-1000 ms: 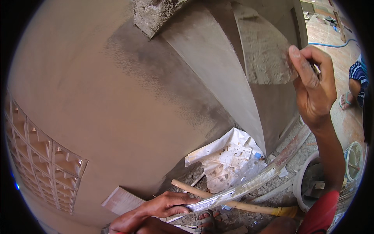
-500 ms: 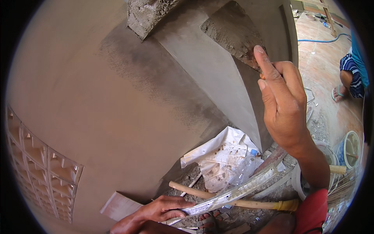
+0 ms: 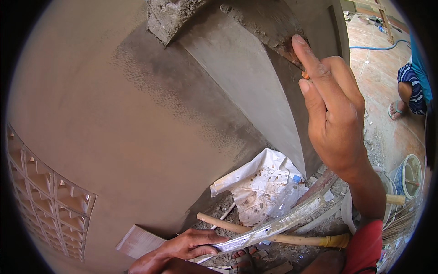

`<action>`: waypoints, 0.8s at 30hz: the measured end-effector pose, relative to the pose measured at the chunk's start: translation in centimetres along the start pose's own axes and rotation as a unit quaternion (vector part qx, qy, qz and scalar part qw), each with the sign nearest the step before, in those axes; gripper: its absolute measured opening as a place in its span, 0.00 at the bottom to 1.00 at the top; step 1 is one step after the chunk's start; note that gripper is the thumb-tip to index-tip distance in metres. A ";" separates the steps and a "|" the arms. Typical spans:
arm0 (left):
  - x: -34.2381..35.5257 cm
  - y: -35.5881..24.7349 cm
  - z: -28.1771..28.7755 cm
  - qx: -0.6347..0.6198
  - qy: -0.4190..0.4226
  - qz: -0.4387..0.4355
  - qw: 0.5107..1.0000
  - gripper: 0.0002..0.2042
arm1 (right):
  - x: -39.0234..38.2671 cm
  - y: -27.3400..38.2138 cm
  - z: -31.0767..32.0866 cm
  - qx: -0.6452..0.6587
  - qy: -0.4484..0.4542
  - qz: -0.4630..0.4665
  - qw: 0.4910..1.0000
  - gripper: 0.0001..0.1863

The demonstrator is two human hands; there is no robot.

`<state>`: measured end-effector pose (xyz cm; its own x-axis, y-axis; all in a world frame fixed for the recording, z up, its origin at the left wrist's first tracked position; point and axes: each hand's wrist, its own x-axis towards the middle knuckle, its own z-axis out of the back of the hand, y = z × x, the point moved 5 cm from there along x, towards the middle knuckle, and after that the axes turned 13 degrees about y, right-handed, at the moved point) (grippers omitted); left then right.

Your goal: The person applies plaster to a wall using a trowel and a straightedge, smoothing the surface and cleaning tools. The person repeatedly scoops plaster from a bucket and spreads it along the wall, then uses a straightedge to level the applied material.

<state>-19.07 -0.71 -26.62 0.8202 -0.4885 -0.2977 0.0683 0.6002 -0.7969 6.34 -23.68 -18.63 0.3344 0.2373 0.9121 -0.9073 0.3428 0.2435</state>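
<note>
My right hand (image 3: 336,102) is wrapped round the handle of a trowel (image 3: 269,27), its index finger stretched toward the blade. The blade lies against the wet, dark side of a plastered ledge or column, with mortar along its edge. A bit of orange handle shows by my thumb. Left of the blade runs a smoother pale grey face (image 3: 255,73). Low in view, my left hand (image 3: 194,243) is closed on one end of a long mortar-smeared metal straightedge (image 3: 271,231), which slants up to the right.
A rough concrete block (image 3: 171,20) juts at the top. Below the wall lie a dirty white sack (image 3: 258,185), a plastic bottle (image 3: 286,198) and a wooden handle (image 3: 228,223). Buckets (image 3: 410,176) stand right. Lattice blocks (image 3: 54,196) fill the left. Another person's leg (image 3: 406,91) shows right.
My right hand and the trowel have moved up and slightly left along the plastered face. My left hand and the straightedge stay in place.
</note>
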 end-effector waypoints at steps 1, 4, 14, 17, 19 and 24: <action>0.0 0.0 0.0 0.003 -0.004 -0.001 1.000 0.20 | 0.1 -0.1 -0.2 0.000 -0.001 0.003 1.000 0.28; 0.1 -0.1 0.1 -0.005 -0.001 0.018 1.000 0.20 | 0.2 -0.3 -0.6 -0.002 -0.003 0.008 1.000 0.27; 0.4 -0.1 0.0 -0.005 0.007 0.001 1.000 0.21 | 0.0 -0.9 -0.3 0.016 0.002 -0.012 1.000 0.26; 0.4 -0.2 -0.1 -0.010 0.012 -0.004 1.000 0.21 | -1.3 -0.7 -0.3 0.045 -0.001 -0.009 0.999 0.25; 0.1 -0.1 0.0 -0.010 0.018 -0.004 1.000 0.21 | -2.5 0.1 -0.5 0.076 -0.021 0.012 0.997 0.28; 0.0 0.1 -0.2 0.002 0.009 -0.027 1.000 0.19 | -4.3 2.4 -0.6 0.104 0.044 0.009 0.994 0.27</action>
<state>-19.16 -0.81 -26.78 0.8054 -0.5312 -0.2631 0.1144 0.5748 -0.8102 2.86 -23.33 -22.11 0.3297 0.3230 0.8871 -0.9436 0.1440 0.2982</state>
